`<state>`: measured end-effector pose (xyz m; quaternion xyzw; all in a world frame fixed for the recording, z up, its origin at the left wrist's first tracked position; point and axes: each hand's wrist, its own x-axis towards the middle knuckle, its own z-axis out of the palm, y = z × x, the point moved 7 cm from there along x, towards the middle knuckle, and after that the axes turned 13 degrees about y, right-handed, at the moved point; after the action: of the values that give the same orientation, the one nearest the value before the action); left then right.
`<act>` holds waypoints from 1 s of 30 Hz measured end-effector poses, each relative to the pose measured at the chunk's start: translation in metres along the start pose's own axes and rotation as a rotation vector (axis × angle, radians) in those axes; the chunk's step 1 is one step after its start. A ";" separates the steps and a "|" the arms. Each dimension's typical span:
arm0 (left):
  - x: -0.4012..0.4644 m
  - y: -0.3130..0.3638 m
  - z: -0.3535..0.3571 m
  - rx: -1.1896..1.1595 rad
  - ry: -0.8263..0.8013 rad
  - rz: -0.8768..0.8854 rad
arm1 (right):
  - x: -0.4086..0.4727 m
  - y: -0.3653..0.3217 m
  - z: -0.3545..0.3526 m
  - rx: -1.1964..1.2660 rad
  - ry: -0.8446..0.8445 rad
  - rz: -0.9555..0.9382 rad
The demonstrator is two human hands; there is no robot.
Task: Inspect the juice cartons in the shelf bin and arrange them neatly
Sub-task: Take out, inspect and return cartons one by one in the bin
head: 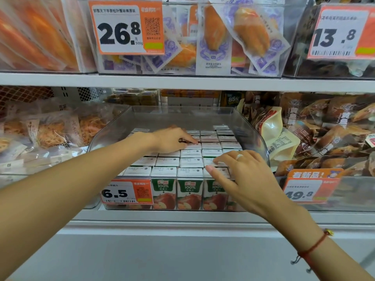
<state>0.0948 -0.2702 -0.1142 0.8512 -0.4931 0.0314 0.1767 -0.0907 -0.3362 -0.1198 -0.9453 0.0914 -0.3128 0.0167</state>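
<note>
While cartons (190,162) fill the bin (261,138), both hands rest atop them.

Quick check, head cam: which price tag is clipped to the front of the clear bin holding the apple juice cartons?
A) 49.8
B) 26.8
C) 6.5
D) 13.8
C. The 6.5 price tag sits on the front wall of the clear bin, just left of the apple juice cartons showing through it, while both hands rest on the carton tops.
</note>
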 end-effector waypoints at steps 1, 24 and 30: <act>0.002 -0.002 0.000 -0.006 0.009 -0.007 | 0.000 0.000 0.001 -0.022 0.006 0.004; 0.047 -0.014 -0.003 0.320 -0.229 0.001 | -0.014 -0.002 0.006 -0.070 0.387 0.109; 0.036 -0.015 -0.023 0.174 -0.010 -0.025 | -0.014 -0.001 0.009 -0.094 0.363 0.092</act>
<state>0.1289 -0.2852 -0.0882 0.8697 -0.4787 0.0675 0.0998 -0.0964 -0.3324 -0.1354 -0.8678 0.1506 -0.4726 -0.0302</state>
